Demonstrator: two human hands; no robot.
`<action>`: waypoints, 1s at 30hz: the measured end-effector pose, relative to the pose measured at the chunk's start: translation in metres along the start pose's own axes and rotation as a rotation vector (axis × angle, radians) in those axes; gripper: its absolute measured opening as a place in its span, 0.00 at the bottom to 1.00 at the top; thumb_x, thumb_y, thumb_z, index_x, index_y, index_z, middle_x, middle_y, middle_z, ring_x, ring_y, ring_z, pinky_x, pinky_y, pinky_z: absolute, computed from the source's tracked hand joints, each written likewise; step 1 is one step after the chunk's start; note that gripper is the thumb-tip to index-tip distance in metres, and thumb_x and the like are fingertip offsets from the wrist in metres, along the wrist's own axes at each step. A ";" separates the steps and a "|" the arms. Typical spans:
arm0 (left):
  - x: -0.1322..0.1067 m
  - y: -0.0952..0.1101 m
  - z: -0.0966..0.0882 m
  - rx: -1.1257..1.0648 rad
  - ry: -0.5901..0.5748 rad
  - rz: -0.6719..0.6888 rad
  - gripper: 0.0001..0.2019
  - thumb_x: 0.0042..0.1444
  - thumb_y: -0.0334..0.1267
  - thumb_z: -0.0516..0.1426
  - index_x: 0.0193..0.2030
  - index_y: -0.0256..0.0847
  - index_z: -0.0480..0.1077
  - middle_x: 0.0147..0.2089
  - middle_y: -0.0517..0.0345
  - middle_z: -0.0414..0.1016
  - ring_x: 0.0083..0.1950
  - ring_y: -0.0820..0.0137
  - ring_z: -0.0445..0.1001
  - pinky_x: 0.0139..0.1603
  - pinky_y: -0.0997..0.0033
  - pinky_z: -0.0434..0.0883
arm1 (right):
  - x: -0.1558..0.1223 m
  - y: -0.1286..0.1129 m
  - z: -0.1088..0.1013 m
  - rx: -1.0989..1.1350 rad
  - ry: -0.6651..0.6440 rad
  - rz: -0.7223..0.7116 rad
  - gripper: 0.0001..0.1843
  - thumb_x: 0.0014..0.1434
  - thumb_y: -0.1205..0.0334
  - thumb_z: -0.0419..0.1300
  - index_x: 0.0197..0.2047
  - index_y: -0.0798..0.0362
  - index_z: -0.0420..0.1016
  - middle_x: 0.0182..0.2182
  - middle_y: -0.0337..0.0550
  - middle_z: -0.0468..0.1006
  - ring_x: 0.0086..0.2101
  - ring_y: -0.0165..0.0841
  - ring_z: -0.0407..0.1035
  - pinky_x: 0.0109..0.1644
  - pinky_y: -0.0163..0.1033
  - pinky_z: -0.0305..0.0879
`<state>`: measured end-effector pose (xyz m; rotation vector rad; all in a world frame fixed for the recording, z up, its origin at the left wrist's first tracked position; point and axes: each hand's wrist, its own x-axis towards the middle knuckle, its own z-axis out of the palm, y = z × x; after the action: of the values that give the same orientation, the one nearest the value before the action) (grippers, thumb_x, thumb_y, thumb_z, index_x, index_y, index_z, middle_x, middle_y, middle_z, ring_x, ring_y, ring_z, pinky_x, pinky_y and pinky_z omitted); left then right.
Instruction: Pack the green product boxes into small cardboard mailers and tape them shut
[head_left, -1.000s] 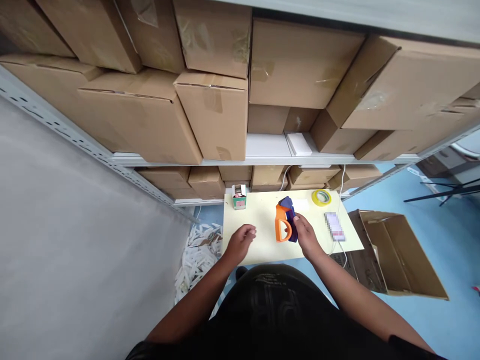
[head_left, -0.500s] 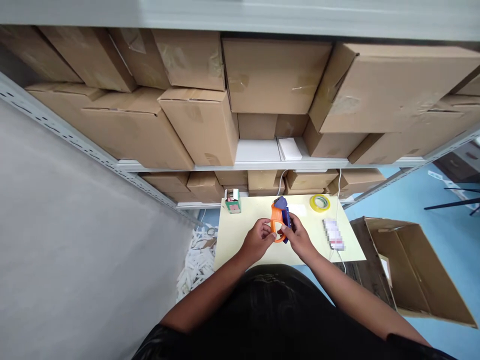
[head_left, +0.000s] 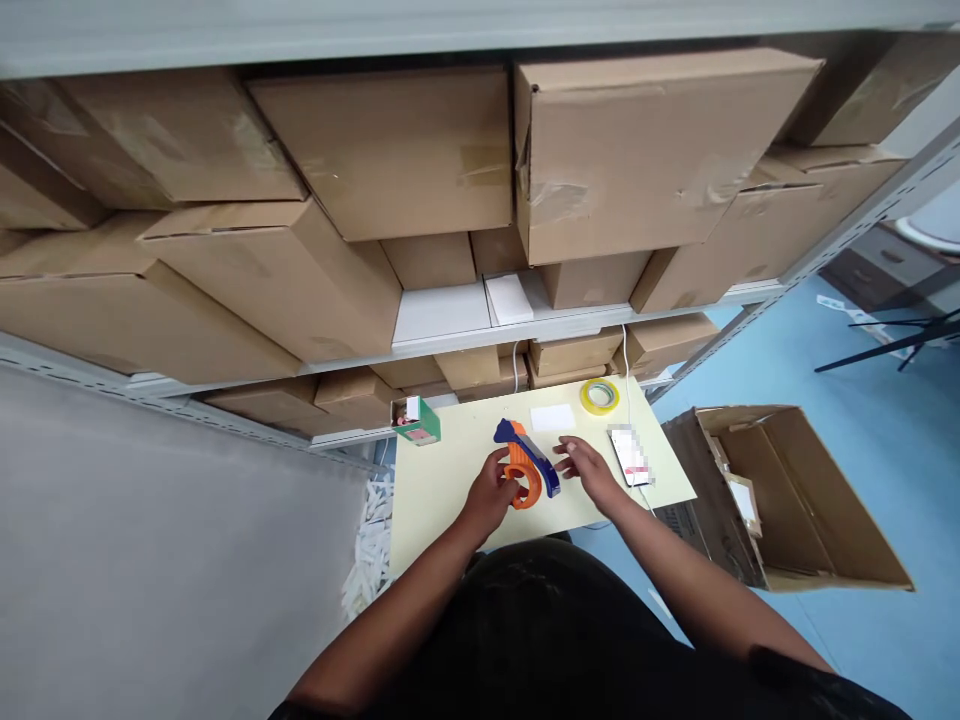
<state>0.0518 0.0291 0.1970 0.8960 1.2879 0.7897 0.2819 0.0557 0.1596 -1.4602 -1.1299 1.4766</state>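
Because it looks to be mostly moulded plastic, the orange-and-blue tape dispenser (head_left: 537, 461), near the middle of the frame just below centre, should be light and stiff, smooth enough to turn a little in the fingers, and not easily broken. Its round orange ring (head_left: 535, 487) gives the surest hold, and the left hand (head_left: 487, 492) has its fingers and thumb curled about the left side of that ring; the long blue strip (head_left: 538, 461) is slim and may carry a sharp cutting end, so its tips are best kept clear. The right hand (head_left: 591, 473) hangs just right of the strip with fingers loosely spread, pinching nothing; whether a fingertip brushes the blue, I cannot tell. Beyond it lie a white card (head_left: 552, 418), a yellow tape roll (head_left: 586, 400) and a phone (head_left: 630, 458), crowding the upper right of the table (head_left: 442, 505). More open room lies to the lower left, short of the near edge, while a green box (head_left: 424, 428) stands at the upper left corner and the shelf edge (head_left: 465, 345) overhangs behind.
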 end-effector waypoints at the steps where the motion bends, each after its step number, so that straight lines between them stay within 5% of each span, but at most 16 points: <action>1: 0.002 -0.001 0.002 0.003 0.014 -0.010 0.32 0.52 0.34 0.60 0.65 0.42 0.59 0.49 0.51 0.77 0.37 0.68 0.81 0.36 0.69 0.74 | 0.013 0.008 -0.015 -0.186 0.064 0.022 0.28 0.64 0.39 0.56 0.57 0.50 0.73 0.48 0.47 0.81 0.39 0.38 0.77 0.46 0.45 0.72; 5: 0.007 -0.003 0.005 0.030 0.089 -0.035 0.32 0.53 0.36 0.61 0.65 0.43 0.60 0.48 0.52 0.75 0.36 0.67 0.82 0.32 0.72 0.72 | 0.076 0.025 -0.065 -0.931 0.168 0.057 0.26 0.66 0.51 0.57 0.62 0.54 0.71 0.58 0.52 0.76 0.50 0.40 0.74 0.54 0.42 0.68; 11: 0.000 -0.010 0.001 -0.018 0.186 -0.037 0.33 0.51 0.38 0.65 0.64 0.43 0.60 0.45 0.54 0.74 0.37 0.66 0.82 0.31 0.71 0.73 | 0.161 0.029 -0.087 -1.165 0.165 0.091 0.29 0.62 0.60 0.58 0.65 0.61 0.66 0.62 0.64 0.69 0.62 0.52 0.61 0.61 0.51 0.58; 17: -0.013 -0.020 -0.009 -0.083 0.272 -0.026 0.36 0.50 0.39 0.65 0.66 0.43 0.59 0.47 0.53 0.74 0.36 0.69 0.80 0.32 0.72 0.74 | 0.200 0.044 -0.087 -1.315 0.095 0.228 0.20 0.60 0.68 0.56 0.55 0.63 0.73 0.51 0.65 0.77 0.58 0.54 0.66 0.57 0.55 0.58; 21: -0.015 -0.021 -0.018 -0.139 0.312 -0.007 0.37 0.48 0.40 0.67 0.66 0.43 0.61 0.46 0.55 0.73 0.36 0.70 0.79 0.33 0.71 0.74 | 0.198 0.043 -0.086 -1.355 0.083 0.214 0.17 0.63 0.68 0.53 0.53 0.61 0.75 0.46 0.62 0.79 0.53 0.51 0.70 0.55 0.53 0.59; 25: -0.012 -0.014 -0.025 -0.218 0.332 0.047 0.35 0.47 0.41 0.68 0.62 0.44 0.64 0.44 0.57 0.73 0.37 0.70 0.77 0.40 0.67 0.75 | 0.167 0.028 -0.081 -1.316 0.139 0.088 0.20 0.69 0.60 0.49 0.58 0.60 0.71 0.49 0.62 0.79 0.52 0.48 0.71 0.54 0.49 0.61; 30: -0.006 0.000 -0.029 -0.293 0.247 0.129 0.27 0.51 0.45 0.68 0.53 0.46 0.63 0.42 0.60 0.74 0.34 0.71 0.76 0.39 0.65 0.74 | 0.087 -0.011 -0.062 -0.557 0.185 -0.207 0.23 0.68 0.46 0.53 0.59 0.50 0.71 0.51 0.51 0.81 0.49 0.45 0.74 0.54 0.47 0.68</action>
<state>0.0219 0.0271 0.1987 0.6642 1.2925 1.1864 0.3374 0.1461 0.1449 -1.7374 -1.5983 0.8969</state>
